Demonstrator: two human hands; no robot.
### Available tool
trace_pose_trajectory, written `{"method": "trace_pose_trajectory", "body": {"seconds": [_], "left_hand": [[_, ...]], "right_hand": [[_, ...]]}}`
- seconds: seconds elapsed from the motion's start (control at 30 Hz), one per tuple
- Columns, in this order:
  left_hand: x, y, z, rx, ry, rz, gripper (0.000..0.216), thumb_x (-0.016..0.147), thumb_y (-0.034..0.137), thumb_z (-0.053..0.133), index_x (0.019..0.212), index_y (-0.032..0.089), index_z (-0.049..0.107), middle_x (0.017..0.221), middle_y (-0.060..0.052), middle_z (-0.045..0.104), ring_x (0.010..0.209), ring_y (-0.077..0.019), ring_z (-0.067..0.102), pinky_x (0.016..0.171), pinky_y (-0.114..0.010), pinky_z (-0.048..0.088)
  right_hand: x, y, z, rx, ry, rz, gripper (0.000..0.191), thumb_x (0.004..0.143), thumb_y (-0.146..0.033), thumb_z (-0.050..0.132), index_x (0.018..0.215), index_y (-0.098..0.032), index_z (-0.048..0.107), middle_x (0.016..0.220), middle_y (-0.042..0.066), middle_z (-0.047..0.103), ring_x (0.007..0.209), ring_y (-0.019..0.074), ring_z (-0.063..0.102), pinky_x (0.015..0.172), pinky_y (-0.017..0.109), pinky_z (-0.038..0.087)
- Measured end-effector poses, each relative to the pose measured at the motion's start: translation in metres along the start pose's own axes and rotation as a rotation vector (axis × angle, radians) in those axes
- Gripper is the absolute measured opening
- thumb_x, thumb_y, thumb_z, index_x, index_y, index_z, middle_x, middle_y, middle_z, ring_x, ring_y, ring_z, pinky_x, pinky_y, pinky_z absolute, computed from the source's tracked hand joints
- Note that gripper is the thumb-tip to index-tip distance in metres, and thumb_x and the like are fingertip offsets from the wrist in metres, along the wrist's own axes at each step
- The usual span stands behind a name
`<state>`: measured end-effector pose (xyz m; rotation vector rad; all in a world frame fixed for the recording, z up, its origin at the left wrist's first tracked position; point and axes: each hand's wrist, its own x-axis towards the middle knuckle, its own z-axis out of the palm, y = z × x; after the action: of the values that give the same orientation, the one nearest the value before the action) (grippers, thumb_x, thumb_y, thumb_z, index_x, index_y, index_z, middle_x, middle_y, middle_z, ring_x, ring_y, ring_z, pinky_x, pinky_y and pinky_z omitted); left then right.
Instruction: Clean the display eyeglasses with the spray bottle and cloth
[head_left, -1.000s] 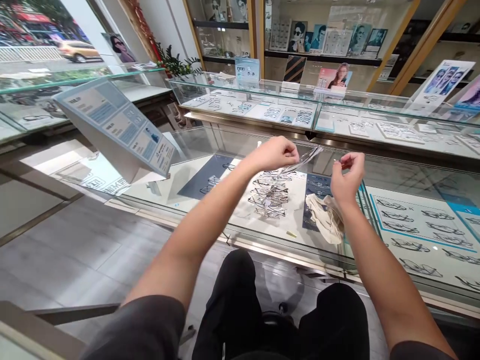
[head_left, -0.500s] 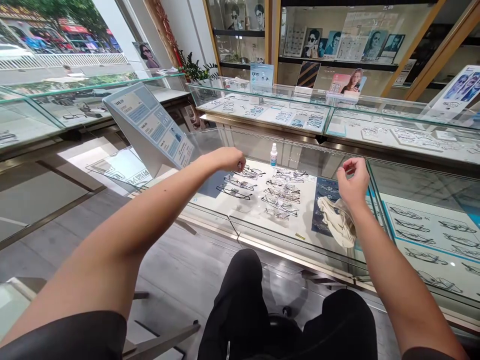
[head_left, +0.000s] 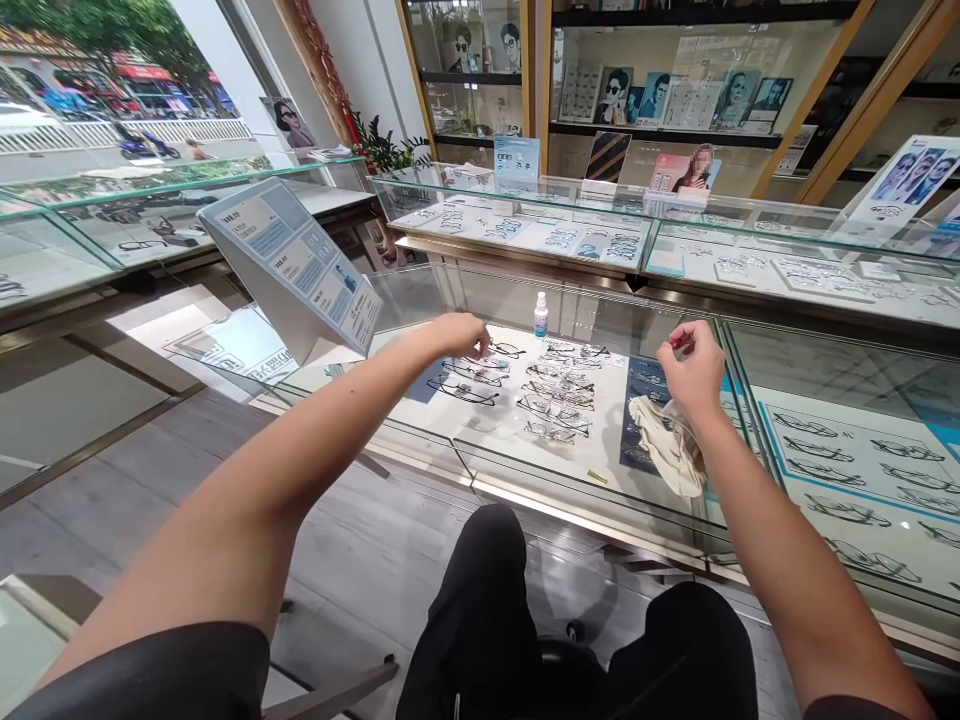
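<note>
My left hand (head_left: 459,335) is over the display counter with its fingers curled downward, close to a pair of eyeglasses (head_left: 507,350) at the back of a row. What the fingertips hold, if anything, is hidden. On the right, my right hand (head_left: 694,368) is raised above the glass with thumb and fingers bent toward each other. Anything between them is too small to make out. A crumpled cream cloth (head_left: 666,445) lies by the right wrist. Several more eyeglasses (head_left: 556,390) line the middle. A small white spray bottle (head_left: 541,316) stands upright behind them.
A tilted price board (head_left: 292,260) stands at the counter's left. A dark blue panel (head_left: 636,450) lies partly under the cloth. More eyeglasses (head_left: 829,470) fill the case on the right. Glass showcases (head_left: 517,190) run along the back, and my knees are below the counter's near edge.
The whole view has shifted slightly. My left hand has turned a little, its fingers pointing more downward. My right hand stays curled near the cloth.
</note>
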<state>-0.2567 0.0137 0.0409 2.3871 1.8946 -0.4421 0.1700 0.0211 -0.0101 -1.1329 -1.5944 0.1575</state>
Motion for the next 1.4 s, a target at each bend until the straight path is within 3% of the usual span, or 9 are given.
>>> {"method": "trace_pose_trajectory", "body": {"seconds": [0.13, 0.33, 0.67, 0.83, 1.0, 1.1, 1.2, 1.4], "left_hand": [[0.007, -0.002, 0.0, -0.05, 0.003, 0.011, 0.026, 0.076, 0.025, 0.077, 0.099, 0.029, 0.089, 0.103, -0.007, 0.084, 0.09, -0.0237, 0.073, 0.077, -0.028, 0.046], [0.021, -0.003, -0.001, -0.05, 0.09, -0.054, 0.037, 0.078, 0.032, 0.077, 0.114, 0.028, 0.088, 0.105, -0.009, 0.084, 0.099, -0.0259, 0.073, 0.078, -0.028, 0.047], [0.03, 0.003, 0.003, -0.038, 0.144, -0.107, 0.028, 0.084, 0.033, 0.074, 0.107, 0.024, 0.088, 0.113, -0.016, 0.084, 0.107, -0.0297, 0.075, 0.083, -0.029, 0.05], [0.02, -0.015, -0.018, -0.069, 0.242, -0.155, 0.032, 0.084, 0.038, 0.073, 0.108, 0.023, 0.088, 0.106, -0.013, 0.085, 0.101, -0.028, 0.074, 0.076, -0.028, 0.046], [-0.005, -0.026, -0.057, -0.444, 0.537, -0.128, 0.026, 0.08, 0.044, 0.08, 0.089, 0.02, 0.085, 0.073, -0.005, 0.074, 0.069, -0.0184, 0.06, 0.066, -0.031, 0.038], [-0.018, -0.008, -0.078, -0.732, 0.663, -0.039, 0.031, 0.078, 0.049, 0.084, 0.083, 0.018, 0.083, 0.07, -0.003, 0.07, 0.065, -0.0153, 0.054, 0.067, -0.031, 0.038], [-0.021, 0.029, -0.089, -0.979, 0.707, 0.099, 0.034, 0.076, 0.05, 0.088, 0.081, 0.017, 0.082, 0.08, -0.006, 0.075, 0.071, -0.015, 0.057, 0.071, -0.031, 0.041], [0.01, 0.119, -0.077, -1.388, 0.606, 0.282, 0.03, 0.072, 0.045, 0.091, 0.078, 0.018, 0.08, 0.083, -0.006, 0.076, 0.074, -0.0143, 0.058, 0.072, -0.03, 0.044]], "right_hand": [[0.0, -0.001, 0.0, 0.003, -0.013, 0.011, 0.013, 0.08, -0.029, 0.066, 0.089, -0.026, 0.057, 0.081, -0.001, 0.065, 0.073, 0.0191, 0.056, 0.077, 0.037, 0.047], [-0.002, 0.0, 0.001, 0.007, -0.043, -0.004, 0.009, 0.084, -0.029, 0.065, 0.087, -0.026, 0.057, 0.082, 0.0, 0.066, 0.074, 0.0194, 0.057, 0.076, 0.036, 0.047], [-0.003, 0.002, 0.004, 0.007, -0.079, -0.042, 0.008, 0.084, -0.026, 0.062, 0.092, -0.026, 0.06, 0.089, 0.002, 0.069, 0.082, 0.0217, 0.061, 0.082, 0.038, 0.049], [-0.002, 0.005, 0.004, 0.013, -0.047, -0.028, 0.008, 0.083, -0.026, 0.061, 0.091, -0.026, 0.06, 0.087, 0.002, 0.067, 0.081, 0.022, 0.06, 0.081, 0.038, 0.048], [0.0, 0.005, 0.004, 0.05, -0.04, -0.001, 0.008, 0.08, -0.026, 0.062, 0.088, -0.026, 0.059, 0.084, 0.0, 0.066, 0.078, 0.0205, 0.058, 0.079, 0.037, 0.047], [0.002, 0.005, 0.006, 0.154, -0.04, 0.06, 0.01, 0.078, -0.028, 0.064, 0.087, -0.026, 0.059, 0.082, -0.001, 0.064, 0.075, 0.019, 0.056, 0.077, 0.036, 0.047], [0.007, 0.005, 0.008, 0.35, -0.074, 0.143, 0.017, 0.074, -0.033, 0.068, 0.086, -0.026, 0.057, 0.083, -0.001, 0.064, 0.075, 0.0179, 0.056, 0.076, 0.035, 0.048], [0.013, -0.002, 0.006, 0.674, -0.15, 0.28, 0.033, 0.068, -0.038, 0.083, 0.082, -0.027, 0.055, 0.084, -0.001, 0.065, 0.078, 0.0172, 0.056, 0.076, 0.033, 0.048]]}}
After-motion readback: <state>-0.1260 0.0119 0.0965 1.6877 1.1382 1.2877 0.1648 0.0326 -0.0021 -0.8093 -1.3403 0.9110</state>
